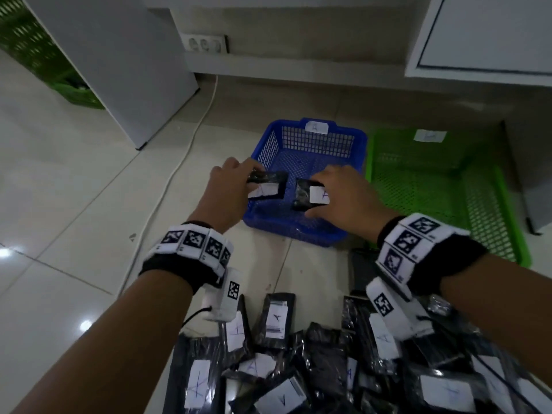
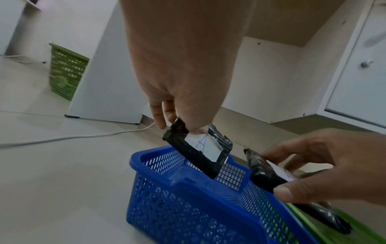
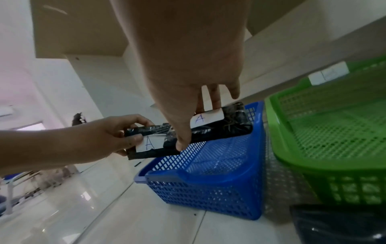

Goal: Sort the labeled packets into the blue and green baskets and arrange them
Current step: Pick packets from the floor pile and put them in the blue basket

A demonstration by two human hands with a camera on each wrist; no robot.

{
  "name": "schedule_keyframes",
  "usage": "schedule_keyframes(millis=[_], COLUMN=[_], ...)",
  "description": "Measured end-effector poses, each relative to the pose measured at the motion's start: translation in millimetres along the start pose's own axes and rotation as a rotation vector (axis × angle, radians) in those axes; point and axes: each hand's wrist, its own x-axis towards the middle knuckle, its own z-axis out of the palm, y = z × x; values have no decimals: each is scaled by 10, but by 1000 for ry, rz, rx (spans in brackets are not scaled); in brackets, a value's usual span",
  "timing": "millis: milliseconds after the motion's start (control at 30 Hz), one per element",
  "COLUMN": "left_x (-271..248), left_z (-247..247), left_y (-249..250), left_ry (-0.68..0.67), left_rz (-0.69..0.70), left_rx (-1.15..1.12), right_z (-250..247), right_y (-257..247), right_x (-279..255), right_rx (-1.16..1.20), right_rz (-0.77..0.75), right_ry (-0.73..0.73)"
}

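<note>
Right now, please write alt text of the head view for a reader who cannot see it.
Left hand and right hand each hold a black packet labeled A over the empty blue basket. The green basket stands beside it; a pile of packets lies nearer.

Pale glossy tiled floor [image 1: 74,180] carried blue basket [image 1: 310,234] touching green basket [image 1: 513,222] (side by side), a heap of black labeled packets [image 1: 328,369] nearer, and a white cable [image 1: 179,162].

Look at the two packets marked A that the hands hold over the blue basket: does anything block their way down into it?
Nothing visible does. The left hand and right hand each hold an A packet above the blue basket, whose mesh floor looks bare.
</note>
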Motion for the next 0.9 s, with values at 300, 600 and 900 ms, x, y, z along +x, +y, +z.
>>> schedule_keyframes(millis=[300,600,900], left_x=[271,-189,-1448], left_z=[551,364,194], left_y=[-255,-182,-293], left_ry=[-303,29,-702], left_rz=[-138,-155,-20], left_rx=[83,-106,-9], right_z=[378,535,954], right_y=[66,-128,-462], right_x=[238,84,-833], right_rx=[-144,54,-38], right_rz=[-2,-117,-513], right_ry=[-70,50,-543])
